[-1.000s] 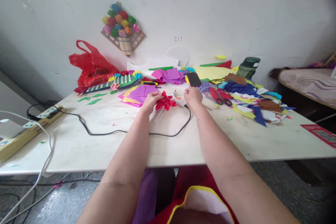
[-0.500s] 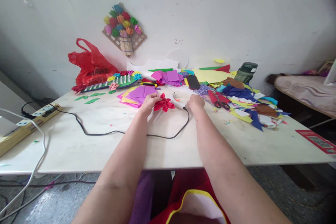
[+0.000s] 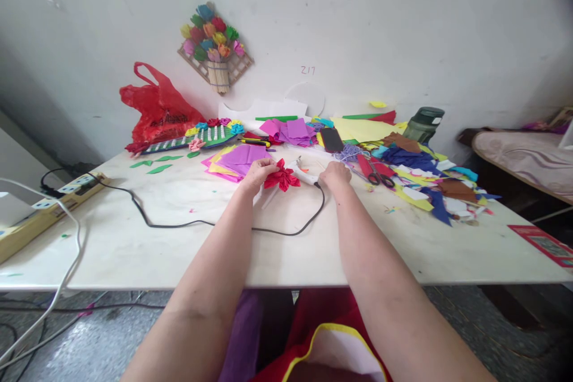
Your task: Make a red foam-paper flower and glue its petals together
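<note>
My left hand [image 3: 256, 173] is closed on a red folded paper flower [image 3: 282, 175] just above the white table [image 3: 179, 239]. A white stick pokes out below that hand. My right hand [image 3: 334, 173] is curled beside the rear end of a white glue gun [image 3: 304, 176], whose nozzle points at the flower. I cannot tell whether the fingers grip the gun. Its black cord [image 3: 188, 224] loops across the table to the left.
Purple and yellow paper sheets [image 3: 237, 161] lie behind the flower. Red-handled scissors [image 3: 376, 170], a phone [image 3: 331, 139], paper scraps [image 3: 425, 173] and a green bottle [image 3: 423, 123] crowd the right. A red bag [image 3: 156, 110] and power strip [image 3: 49, 206] sit left.
My right hand slid down from near the phone to the glue gun's rear end. The left hand still holds the flower. The view shifted slightly.
</note>
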Demonstrator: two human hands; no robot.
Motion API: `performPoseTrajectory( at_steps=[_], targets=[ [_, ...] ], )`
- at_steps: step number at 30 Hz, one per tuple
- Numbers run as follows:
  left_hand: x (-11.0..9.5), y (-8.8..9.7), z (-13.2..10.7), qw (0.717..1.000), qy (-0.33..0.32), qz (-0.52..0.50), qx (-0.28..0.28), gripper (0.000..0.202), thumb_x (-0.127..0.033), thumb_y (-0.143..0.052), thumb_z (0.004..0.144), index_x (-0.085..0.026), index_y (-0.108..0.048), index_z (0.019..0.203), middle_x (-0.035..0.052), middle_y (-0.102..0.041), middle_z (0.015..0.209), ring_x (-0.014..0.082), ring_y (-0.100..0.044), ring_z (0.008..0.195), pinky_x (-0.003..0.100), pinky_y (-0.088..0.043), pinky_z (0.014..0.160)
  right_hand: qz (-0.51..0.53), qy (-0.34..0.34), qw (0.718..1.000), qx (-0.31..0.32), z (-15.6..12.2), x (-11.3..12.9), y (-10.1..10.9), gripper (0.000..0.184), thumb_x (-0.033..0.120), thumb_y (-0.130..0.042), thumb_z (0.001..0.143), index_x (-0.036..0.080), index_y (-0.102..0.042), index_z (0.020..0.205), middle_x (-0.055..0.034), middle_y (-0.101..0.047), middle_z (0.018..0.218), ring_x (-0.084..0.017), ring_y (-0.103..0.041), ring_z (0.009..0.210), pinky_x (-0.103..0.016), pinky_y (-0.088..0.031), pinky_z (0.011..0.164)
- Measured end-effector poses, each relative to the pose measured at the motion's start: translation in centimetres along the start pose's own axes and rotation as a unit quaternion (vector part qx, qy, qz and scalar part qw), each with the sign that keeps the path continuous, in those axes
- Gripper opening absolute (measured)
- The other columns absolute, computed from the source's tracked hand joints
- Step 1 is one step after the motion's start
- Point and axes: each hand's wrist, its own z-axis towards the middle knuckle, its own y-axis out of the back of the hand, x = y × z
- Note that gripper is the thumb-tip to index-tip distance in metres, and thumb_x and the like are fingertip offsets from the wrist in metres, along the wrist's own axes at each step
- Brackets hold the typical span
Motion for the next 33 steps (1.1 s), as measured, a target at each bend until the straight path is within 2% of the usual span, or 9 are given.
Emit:
performPoseTrajectory(
  at_steps=[8, 14, 16, 19, 23, 27, 33],
  targets=[
    [-0.6, -0.2, -0.3, 1.000, -0.024, 0.011, 0.004, 0.026, -0.029, -0.078, 0.049, -0.016, -0.060, 0.062, 0.0009, -0.063, 0.056, 0.0126, -0.057, 0.052, 0.024, -0.043, 0.054, 0.021, -0.003, 1.000, 0.002, -0.3, -0.2, 0.1, 0.044, 0.015, -0.055, 0.083, 0.008, -0.063, 0.125, -0.0222, -0.061, 0.126, -0.031, -0.060, 0.119, -0.037, -0.051, 0.095],
    [-1.0, -0.4, -0.7, 0.999, -0.043, 0.008, 0.002, 0.027, -0.031, -0.080, 0.049, -0.016, -0.061, 0.061, 0.0002, -0.062, 0.055, 0.0121, -0.057, 0.052, 0.024, -0.044, 0.055, 0.023, 0.006, 1.000, -0.020, -1.0, 0.2, 1.0, 0.041, 0.012, -0.049, 0.086, 0.008, -0.063, 0.124, -0.0218, -0.060, 0.128, -0.030, -0.059, 0.120, -0.038, -0.051, 0.095],
    [-0.9, -0.3, -0.7, 0.999, -0.041, 0.007, 0.004, 0.028, -0.031, -0.080, 0.049, -0.016, -0.061, 0.061, 0.0008, -0.063, 0.056, 0.0127, -0.058, 0.053, 0.024, -0.045, 0.055, 0.020, 0.008, 1.000, -0.020, -1.2, 0.4, 1.5, 0.038, 0.015, -0.048, 0.089, 0.009, -0.065, 0.122, -0.0213, -0.062, 0.126, -0.029, -0.061, 0.118, -0.038, -0.051, 0.093],
    [-0.9, -0.3, -0.6, 0.999, -0.036, 0.008, 0.005, 0.027, -0.030, -0.080, 0.049, -0.016, -0.060, 0.061, 0.0014, -0.064, 0.056, 0.0136, -0.059, 0.053, 0.025, -0.046, 0.056, 0.022, 0.012, 0.999, -0.039, -1.4, 0.7, 2.1, 0.036, 0.027, -0.045, 0.095, 0.012, -0.069, 0.117, -0.0204, -0.066, 0.120, -0.029, -0.064, 0.111, -0.037, -0.050, 0.090],
    [-1.0, -0.4, -0.6, 0.999, -0.035, 0.018, -0.001, 0.024, -0.028, -0.079, 0.051, -0.016, -0.060, 0.060, 0.0015, -0.064, 0.056, 0.0130, -0.059, 0.053, 0.024, -0.045, 0.055, 0.040, 0.065, 0.994, -0.080, -1.6, 1.0, 2.3, 0.040, 0.037, -0.041, 0.097, 0.017, -0.072, 0.111, -0.0175, -0.069, 0.114, -0.028, -0.064, 0.107, -0.036, -0.048, 0.086],
    [-1.1, -0.5, -0.8, 0.999, -0.031, 0.023, 0.004, 0.023, -0.027, -0.078, 0.052, -0.016, -0.060, 0.061, 0.0013, -0.064, 0.057, 0.0129, -0.059, 0.053, 0.024, -0.046, 0.056, 0.087, 0.116, 0.986, -0.083, -1.5, 1.2, 2.1, 0.040, 0.043, -0.040, 0.096, 0.024, -0.073, 0.106, -0.0110, -0.072, 0.110, -0.025, -0.064, 0.102, -0.032, -0.046, 0.081],
    [-1.2, -0.6, -1.0, 0.999, -0.039, 0.030, 0.016, 0.023, -0.027, -0.079, 0.053, -0.015, -0.061, 0.062, 0.0006, -0.063, 0.056, 0.0119, -0.058, 0.053, 0.023, -0.043, 0.054, 0.195, 0.203, 0.958, -0.059, -1.5, 1.7, 2.0, 0.033, 0.038, -0.048, 0.091, 0.018, -0.074, 0.089, -0.0063, -0.072, 0.085, -0.018, -0.062, 0.084, -0.025, -0.042, 0.072]
  ],
)
